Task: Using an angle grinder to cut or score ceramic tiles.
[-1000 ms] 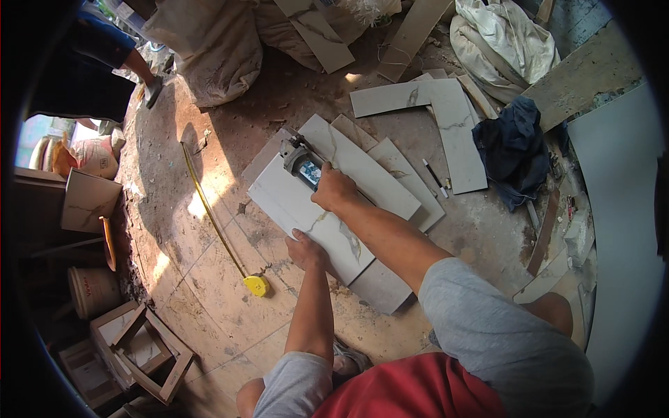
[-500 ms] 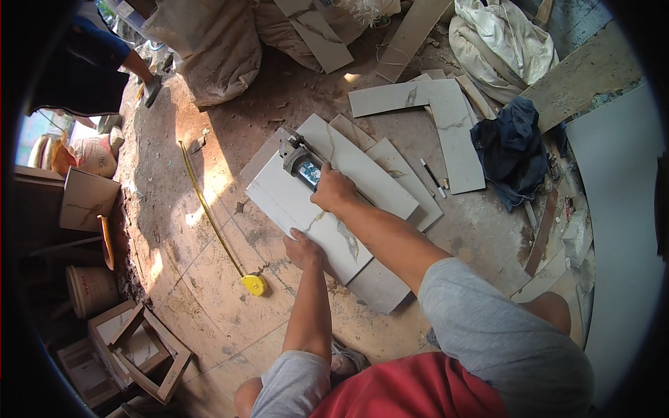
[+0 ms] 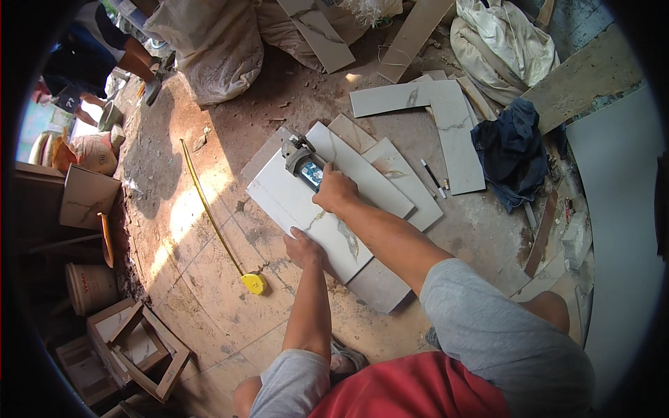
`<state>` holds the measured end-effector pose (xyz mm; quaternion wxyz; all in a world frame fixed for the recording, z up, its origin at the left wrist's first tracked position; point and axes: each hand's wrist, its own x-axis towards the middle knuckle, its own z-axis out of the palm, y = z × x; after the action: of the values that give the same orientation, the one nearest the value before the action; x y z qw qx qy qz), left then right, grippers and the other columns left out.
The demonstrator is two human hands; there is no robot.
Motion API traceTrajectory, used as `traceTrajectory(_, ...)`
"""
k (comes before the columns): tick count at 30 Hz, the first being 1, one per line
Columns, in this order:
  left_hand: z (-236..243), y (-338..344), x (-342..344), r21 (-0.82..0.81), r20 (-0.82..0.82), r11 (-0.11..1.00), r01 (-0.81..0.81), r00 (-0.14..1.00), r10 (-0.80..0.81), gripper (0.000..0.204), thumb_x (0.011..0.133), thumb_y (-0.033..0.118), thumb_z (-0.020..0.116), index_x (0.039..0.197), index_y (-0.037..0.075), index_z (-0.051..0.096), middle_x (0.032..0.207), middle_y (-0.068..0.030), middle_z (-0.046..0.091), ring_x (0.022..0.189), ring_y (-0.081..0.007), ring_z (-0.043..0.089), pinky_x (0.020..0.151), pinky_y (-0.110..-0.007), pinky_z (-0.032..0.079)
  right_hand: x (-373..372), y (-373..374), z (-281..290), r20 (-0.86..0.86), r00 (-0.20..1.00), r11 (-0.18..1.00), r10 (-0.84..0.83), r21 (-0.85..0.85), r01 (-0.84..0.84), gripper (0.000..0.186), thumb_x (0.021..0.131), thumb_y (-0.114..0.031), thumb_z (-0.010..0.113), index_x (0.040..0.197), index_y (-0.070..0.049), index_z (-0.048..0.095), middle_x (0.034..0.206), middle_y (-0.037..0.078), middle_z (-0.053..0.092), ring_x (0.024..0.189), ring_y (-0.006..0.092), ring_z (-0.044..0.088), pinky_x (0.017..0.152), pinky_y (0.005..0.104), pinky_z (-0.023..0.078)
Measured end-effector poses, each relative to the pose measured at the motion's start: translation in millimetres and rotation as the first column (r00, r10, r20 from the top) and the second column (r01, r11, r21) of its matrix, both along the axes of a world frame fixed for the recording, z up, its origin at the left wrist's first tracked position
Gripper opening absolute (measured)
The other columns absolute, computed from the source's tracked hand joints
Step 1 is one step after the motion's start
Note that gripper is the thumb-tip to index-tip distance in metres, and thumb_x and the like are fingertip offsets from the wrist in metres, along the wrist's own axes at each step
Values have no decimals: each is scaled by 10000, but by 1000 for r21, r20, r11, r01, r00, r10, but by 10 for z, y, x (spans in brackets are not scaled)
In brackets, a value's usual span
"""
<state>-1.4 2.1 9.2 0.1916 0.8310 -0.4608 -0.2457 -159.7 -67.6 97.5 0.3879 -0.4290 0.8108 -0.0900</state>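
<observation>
My right hand (image 3: 336, 190) is wrapped round the body of a handheld power tile cutter (image 3: 306, 169), which sits on a white marbled tile (image 3: 331, 219). A thin straight line runs along the tile near its left side, in line with the tool. My left hand (image 3: 304, 249) grips the tile's near left edge, fingers at the rim. Beneath this tile lie more tile pieces (image 3: 380, 287), showing at its near and far right sides. The cutter's blade is hidden under its housing.
A yellow tape measure (image 3: 254, 283) lies left with its blade pulled out. To the right are a marker (image 3: 433, 179), an L-shaped tile piece (image 3: 456, 132) and dark cloth (image 3: 511, 153). Sacks (image 3: 205, 52) stand at the back. People's legs (image 3: 136, 63) show far left.
The cutter and my right hand have shifted very slightly right and nearer. The marbled tile's far right part has moved slightly nearer. At the far left, a person has moved and another shows more.
</observation>
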Motion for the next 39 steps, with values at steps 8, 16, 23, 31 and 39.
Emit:
traceTrajectory(8,-30,-8,12,1,23,1000,2,1000,-2,502,997,427,396,1110,-42,533,1023,-297,648,976,-472,618,838,-547,476,6,27,-18,-16,1000,1000,-5,-25,5,715,704,-208,768,1299,-26,415,1161,183,642,1078,341,649,908,425,539)
traceTrajectory(16,35,-23,-23,19,18,1000,-9,1000,8,498,997,439,397,1123,-22,538,1018,-284,653,975,-466,621,843,-547,474,-12,138,-13,-6,999,995,-36,-88,35,690,680,-220,737,1269,-1,450,1072,218,665,1009,377,661,870,443,545)
traceTrajectory(23,30,-3,14,3,-7,1000,-13,1000,13,471,995,423,408,1074,-20,548,984,-279,655,943,-462,625,826,-542,474,-589,682,88,-15,994,963,-105,-250,98,659,654,-300,763,1172,5,494,993,255,670,931,410,665,820,475,533)
traceTrajectory(31,232,6,61,109,-53,993,-55,997,61,446,979,416,446,1125,5,544,1058,-258,646,1007,-425,628,878,-519,477,-1619,1578,970,-34,997,916,-70,-397,50,582,615,-202,806,1071,8,512,918,227,671,863,378,679,788,428,532)
traceTrajectory(39,162,97,18,11,38,997,-78,996,78,506,913,410,562,1261,47,495,1317,-215,488,1207,-388,502,995,-497,403,-2311,2636,1011,-80,991,920,-108,-385,69,787,581,-185,808,1243,69,468,1038,268,632,981,392,634,885,421,488)
